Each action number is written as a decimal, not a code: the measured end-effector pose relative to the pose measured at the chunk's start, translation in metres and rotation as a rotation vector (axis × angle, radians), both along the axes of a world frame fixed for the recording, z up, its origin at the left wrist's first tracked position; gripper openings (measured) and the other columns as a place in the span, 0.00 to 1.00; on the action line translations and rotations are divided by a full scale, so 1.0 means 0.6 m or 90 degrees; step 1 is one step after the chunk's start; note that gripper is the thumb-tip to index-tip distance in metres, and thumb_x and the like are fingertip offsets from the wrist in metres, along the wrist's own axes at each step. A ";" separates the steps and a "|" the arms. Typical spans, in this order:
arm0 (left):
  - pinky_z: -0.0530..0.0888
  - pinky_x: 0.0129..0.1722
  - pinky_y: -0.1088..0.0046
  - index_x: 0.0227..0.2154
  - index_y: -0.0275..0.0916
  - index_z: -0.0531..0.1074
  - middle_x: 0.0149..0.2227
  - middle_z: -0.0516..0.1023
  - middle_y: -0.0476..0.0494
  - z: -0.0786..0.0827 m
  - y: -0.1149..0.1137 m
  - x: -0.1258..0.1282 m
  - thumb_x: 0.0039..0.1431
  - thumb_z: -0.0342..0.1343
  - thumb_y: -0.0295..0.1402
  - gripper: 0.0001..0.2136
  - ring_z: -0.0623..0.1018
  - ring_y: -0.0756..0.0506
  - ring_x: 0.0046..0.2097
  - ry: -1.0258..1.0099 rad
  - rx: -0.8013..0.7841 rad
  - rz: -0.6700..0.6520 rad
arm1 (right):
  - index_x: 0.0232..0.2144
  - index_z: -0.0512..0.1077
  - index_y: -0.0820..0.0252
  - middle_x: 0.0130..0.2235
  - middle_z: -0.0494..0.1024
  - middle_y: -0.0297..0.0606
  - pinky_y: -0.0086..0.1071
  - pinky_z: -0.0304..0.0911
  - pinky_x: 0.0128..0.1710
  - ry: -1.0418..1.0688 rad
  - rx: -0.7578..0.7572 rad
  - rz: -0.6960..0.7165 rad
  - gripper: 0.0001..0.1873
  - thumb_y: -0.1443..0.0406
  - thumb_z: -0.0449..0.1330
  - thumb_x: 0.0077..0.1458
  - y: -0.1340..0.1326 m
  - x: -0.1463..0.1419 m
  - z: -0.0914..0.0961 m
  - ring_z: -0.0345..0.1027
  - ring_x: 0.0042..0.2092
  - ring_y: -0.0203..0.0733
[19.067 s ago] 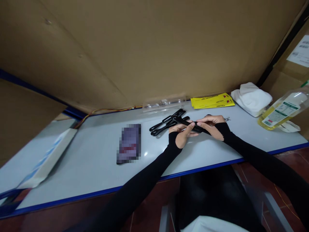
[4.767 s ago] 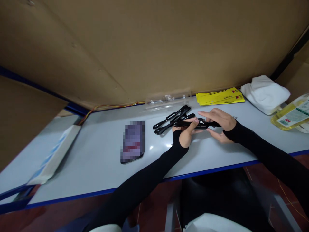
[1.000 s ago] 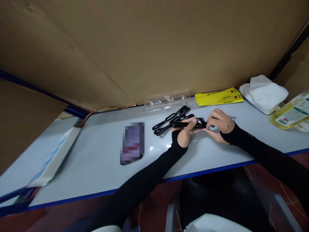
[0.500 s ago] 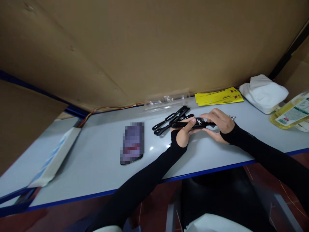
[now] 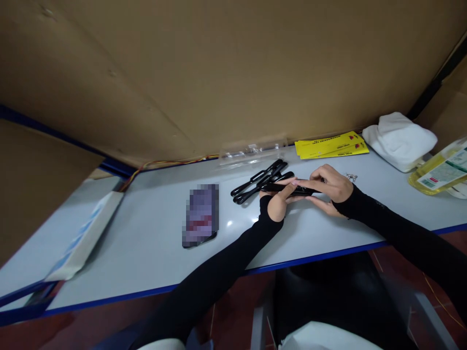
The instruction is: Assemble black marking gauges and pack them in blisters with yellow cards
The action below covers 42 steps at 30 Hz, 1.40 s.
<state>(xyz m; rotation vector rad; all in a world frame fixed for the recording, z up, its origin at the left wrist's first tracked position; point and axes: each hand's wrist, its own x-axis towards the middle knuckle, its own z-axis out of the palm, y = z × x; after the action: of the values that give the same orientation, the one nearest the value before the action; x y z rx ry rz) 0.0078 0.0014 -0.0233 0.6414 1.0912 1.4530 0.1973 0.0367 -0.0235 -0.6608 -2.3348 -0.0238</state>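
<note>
My left hand (image 5: 278,205) is closed around one handle of a glossy black spokeshave (image 5: 270,187), its thumb lying along the top. My right hand (image 5: 336,187) grips the tool from the other side, with fingers stretched across its middle close to the left thumb. Those fingers cover most of the tool's centre. Just behind the left hand, more black spokeshaves (image 5: 257,182) lie crossed in a small pile on the table. Several small metal parts (image 5: 351,177) rest beyond the right wrist.
Yellow printed cards (image 5: 332,146) and clear plastic packaging (image 5: 253,153) lie along the cardboard wall (image 5: 233,73). A white cloth bundle (image 5: 399,138) and a bottle of yellow liquid (image 5: 438,170) are on the right. A pixelated phone-shaped object (image 5: 200,216) lies to the left on the white table (image 5: 146,233).
My right fingers have moved left over the spokeshave's middle, covering the shiny part that showed before. My left hand keeps its hold, nearly still.
</note>
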 end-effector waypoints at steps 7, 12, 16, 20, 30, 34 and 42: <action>0.83 0.28 0.63 0.32 0.33 0.85 0.29 0.84 0.39 -0.013 0.006 -0.004 0.37 0.79 0.39 0.19 0.83 0.41 0.28 0.030 -0.009 0.017 | 0.36 0.80 0.59 0.39 0.76 0.43 0.39 0.66 0.41 0.023 0.006 0.046 0.09 0.59 0.65 0.65 0.015 0.010 -0.001 0.65 0.40 0.46; 0.80 0.24 0.68 0.32 0.34 0.85 0.30 0.85 0.38 -0.014 0.009 -0.008 0.38 0.78 0.41 0.19 0.83 0.42 0.27 0.026 0.002 -0.007 | 0.60 0.76 0.58 0.40 0.75 0.43 0.38 0.68 0.42 0.025 -0.001 0.031 0.22 0.58 0.62 0.68 0.013 0.008 0.001 0.66 0.41 0.46; 0.80 0.24 0.68 0.33 0.33 0.85 0.31 0.85 0.36 -0.019 0.011 -0.011 0.39 0.77 0.41 0.19 0.84 0.40 0.29 0.009 0.000 -0.027 | 0.64 0.75 0.55 0.40 0.73 0.42 0.37 0.68 0.43 -0.015 0.015 0.049 0.24 0.56 0.60 0.70 0.019 0.008 -0.005 0.63 0.39 0.44; 0.78 0.22 0.68 0.34 0.31 0.85 0.30 0.85 0.35 -0.023 0.012 -0.013 0.40 0.77 0.40 0.20 0.83 0.41 0.27 0.018 -0.013 -0.054 | 0.59 0.78 0.53 0.40 0.74 0.42 0.38 0.67 0.43 -0.021 0.014 0.068 0.23 0.52 0.61 0.68 0.027 0.016 -0.005 0.62 0.40 0.45; 0.82 0.27 0.63 0.33 0.30 0.84 0.30 0.85 0.34 -0.027 0.013 -0.010 0.41 0.77 0.38 0.19 0.83 0.40 0.28 0.004 -0.047 -0.066 | 0.54 0.79 0.61 0.40 0.77 0.46 0.40 0.67 0.43 -0.070 0.070 0.054 0.25 0.49 0.64 0.65 0.034 0.026 0.000 0.63 0.41 0.48; 0.84 0.30 0.60 0.33 0.30 0.84 0.32 0.85 0.33 -0.023 0.011 -0.009 0.39 0.79 0.39 0.20 0.84 0.39 0.29 -0.011 -0.031 -0.066 | 0.54 0.79 0.60 0.40 0.77 0.45 0.40 0.66 0.44 -0.078 0.068 0.056 0.25 0.49 0.63 0.66 0.038 0.026 -0.001 0.64 0.41 0.48; 0.84 0.31 0.59 0.32 0.30 0.84 0.30 0.85 0.34 -0.018 0.003 -0.004 0.36 0.80 0.38 0.21 0.85 0.37 0.29 -0.019 -0.011 -0.097 | 0.50 0.79 0.59 0.39 0.76 0.42 0.38 0.68 0.42 0.026 -0.063 0.096 0.19 0.52 0.64 0.66 0.024 0.027 0.012 0.68 0.41 0.44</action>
<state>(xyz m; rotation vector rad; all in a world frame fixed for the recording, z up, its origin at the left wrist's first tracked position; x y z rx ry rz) 0.0054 0.0032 -0.0342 0.6740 1.0089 1.3167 0.2136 0.0511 -0.0161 -0.5267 -2.3517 0.1724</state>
